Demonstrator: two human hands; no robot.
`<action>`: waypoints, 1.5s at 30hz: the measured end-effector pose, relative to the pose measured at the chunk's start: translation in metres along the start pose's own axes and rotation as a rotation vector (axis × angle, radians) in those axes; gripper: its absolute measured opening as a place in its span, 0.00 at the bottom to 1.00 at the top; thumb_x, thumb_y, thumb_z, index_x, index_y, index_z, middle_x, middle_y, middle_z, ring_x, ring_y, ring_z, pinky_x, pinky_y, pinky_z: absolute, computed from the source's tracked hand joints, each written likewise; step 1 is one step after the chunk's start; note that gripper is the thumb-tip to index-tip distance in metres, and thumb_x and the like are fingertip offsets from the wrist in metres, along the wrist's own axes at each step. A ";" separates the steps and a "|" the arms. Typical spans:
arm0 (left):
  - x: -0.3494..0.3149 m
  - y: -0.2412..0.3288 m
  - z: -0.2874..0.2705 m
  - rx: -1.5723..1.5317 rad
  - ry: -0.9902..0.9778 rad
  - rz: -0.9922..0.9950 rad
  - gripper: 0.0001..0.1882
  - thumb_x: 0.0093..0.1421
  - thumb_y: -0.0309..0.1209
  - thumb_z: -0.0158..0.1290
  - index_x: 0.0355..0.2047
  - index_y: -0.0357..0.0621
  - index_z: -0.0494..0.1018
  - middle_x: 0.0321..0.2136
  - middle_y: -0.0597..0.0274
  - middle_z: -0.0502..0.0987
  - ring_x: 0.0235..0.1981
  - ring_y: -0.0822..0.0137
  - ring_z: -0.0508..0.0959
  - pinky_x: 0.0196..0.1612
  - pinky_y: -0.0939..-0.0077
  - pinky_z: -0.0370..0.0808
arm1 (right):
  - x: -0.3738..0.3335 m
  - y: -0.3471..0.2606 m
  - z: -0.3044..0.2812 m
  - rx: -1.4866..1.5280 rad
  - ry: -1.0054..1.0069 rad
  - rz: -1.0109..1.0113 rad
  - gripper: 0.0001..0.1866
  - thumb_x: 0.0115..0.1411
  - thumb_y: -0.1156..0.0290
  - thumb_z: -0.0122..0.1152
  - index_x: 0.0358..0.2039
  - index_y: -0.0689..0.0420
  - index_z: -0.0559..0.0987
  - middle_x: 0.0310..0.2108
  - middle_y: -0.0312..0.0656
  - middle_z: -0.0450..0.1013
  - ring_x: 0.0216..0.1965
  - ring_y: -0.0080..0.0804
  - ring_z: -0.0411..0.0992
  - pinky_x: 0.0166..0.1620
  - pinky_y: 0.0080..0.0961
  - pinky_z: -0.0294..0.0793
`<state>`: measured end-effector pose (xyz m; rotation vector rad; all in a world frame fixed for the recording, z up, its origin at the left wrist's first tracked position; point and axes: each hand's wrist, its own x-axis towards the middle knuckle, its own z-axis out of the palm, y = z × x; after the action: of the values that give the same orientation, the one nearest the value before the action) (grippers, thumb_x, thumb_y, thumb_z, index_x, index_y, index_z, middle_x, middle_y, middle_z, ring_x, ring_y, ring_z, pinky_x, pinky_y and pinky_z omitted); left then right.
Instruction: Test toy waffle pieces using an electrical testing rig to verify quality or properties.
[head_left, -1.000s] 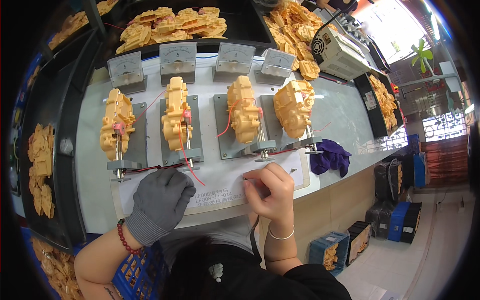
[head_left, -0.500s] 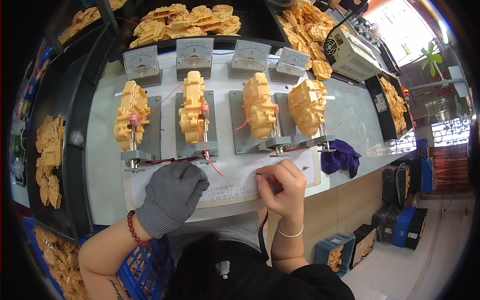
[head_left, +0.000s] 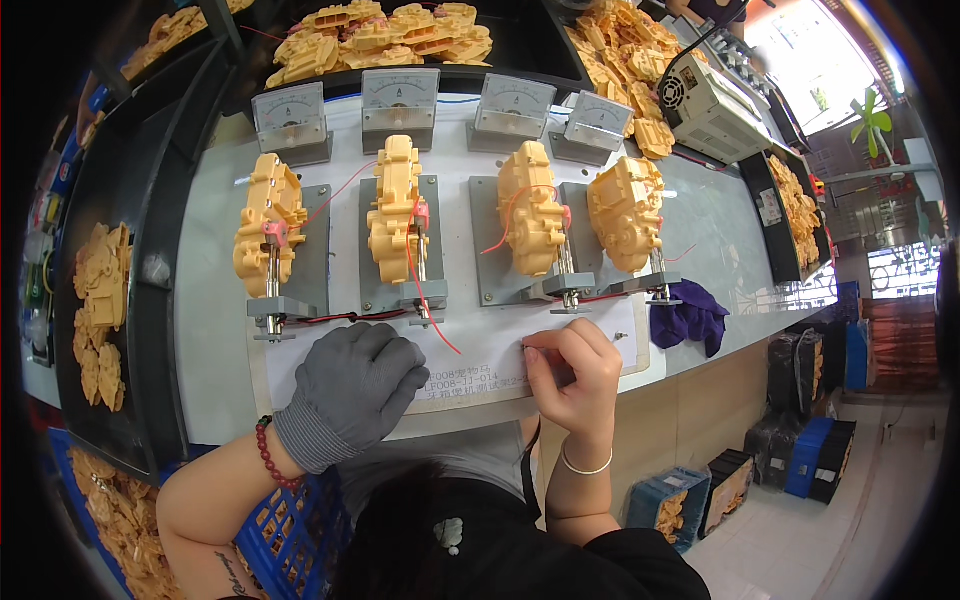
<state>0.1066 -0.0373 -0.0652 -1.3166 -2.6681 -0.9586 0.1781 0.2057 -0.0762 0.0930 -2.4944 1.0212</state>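
My left hand [head_left: 352, 392], in a grey knitted glove, rests with curled fingers on the white printed sheet; what lies inside them is hidden. To its right, my bare right hand [head_left: 578, 378] pinches thumb and forefinger together over the same sheet, a tiny dark spot at their tips too small to name. Beyond the hands, yellow plastic gearbox housings [head_left: 268, 225], [head_left: 397, 215], [head_left: 530, 215], [head_left: 627, 215] stand in a row on grey test fixtures [head_left: 488, 270] with metal clamps. Thin red wires hang from them, one reaching down between my hands.
Analog panel meters [head_left: 400, 95] line up behind the fixtures. A purple cloth [head_left: 690, 318] lies to the right. Black trays [head_left: 160, 300] and a blue crate [head_left: 290, 530] with yellow housings stand around. A beige power unit [head_left: 715, 115] sits at the back right.
The bench view has shifted slightly to the right. Both hands keep nearly the same pose, the right still pinched and the left still curled; the fixtures and housings stay in place.
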 end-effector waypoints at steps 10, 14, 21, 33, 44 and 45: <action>0.002 0.000 0.000 -0.081 0.014 -0.070 0.05 0.56 0.29 0.56 0.31 0.44 0.72 0.27 0.58 0.75 0.29 0.54 0.76 0.33 0.61 0.73 | 0.003 0.002 -0.001 0.029 -0.065 0.041 0.03 0.52 0.81 0.65 0.28 0.62 0.80 0.21 0.39 0.68 0.21 0.27 0.67 0.25 0.21 0.65; 0.003 0.001 -0.002 -0.082 -0.003 -0.085 0.04 0.56 0.29 0.56 0.30 0.44 0.73 0.27 0.57 0.75 0.29 0.54 0.76 0.33 0.61 0.73 | 0.003 0.002 -0.002 0.041 -0.058 0.047 0.03 0.52 0.81 0.65 0.28 0.62 0.80 0.21 0.38 0.68 0.21 0.27 0.67 0.24 0.20 0.64; 0.003 0.001 -0.001 -0.096 -0.008 -0.092 0.04 0.56 0.28 0.56 0.30 0.44 0.73 0.26 0.57 0.74 0.28 0.53 0.75 0.32 0.61 0.73 | 0.002 0.001 -0.001 0.069 -0.047 0.060 0.04 0.52 0.82 0.65 0.29 0.62 0.80 0.21 0.38 0.68 0.21 0.26 0.67 0.24 0.19 0.65; 0.001 0.001 0.002 -0.034 0.027 -0.082 0.06 0.54 0.28 0.57 0.31 0.43 0.72 0.27 0.57 0.74 0.29 0.53 0.75 0.33 0.60 0.74 | 0.002 0.001 0.002 0.048 -0.023 0.041 0.02 0.52 0.81 0.64 0.28 0.62 0.80 0.20 0.38 0.68 0.20 0.26 0.67 0.24 0.19 0.65; 0.001 0.001 0.002 -0.033 0.016 -0.089 0.06 0.55 0.29 0.57 0.31 0.43 0.72 0.28 0.57 0.74 0.29 0.53 0.75 0.33 0.60 0.74 | 0.003 -0.001 0.000 0.020 -0.032 0.054 0.04 0.49 0.81 0.65 0.26 0.60 0.79 0.20 0.40 0.69 0.22 0.34 0.70 0.26 0.25 0.70; 0.001 0.001 0.002 -0.035 0.012 -0.087 0.05 0.55 0.29 0.57 0.31 0.43 0.72 0.28 0.57 0.74 0.29 0.53 0.75 0.32 0.60 0.74 | 0.003 -0.001 0.000 0.022 -0.034 0.054 0.04 0.48 0.80 0.65 0.26 0.60 0.79 0.20 0.39 0.69 0.22 0.33 0.69 0.26 0.25 0.69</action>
<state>0.1071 -0.0351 -0.0664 -1.2061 -2.7326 -1.0231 0.1754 0.2050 -0.0745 0.0505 -2.5294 1.0769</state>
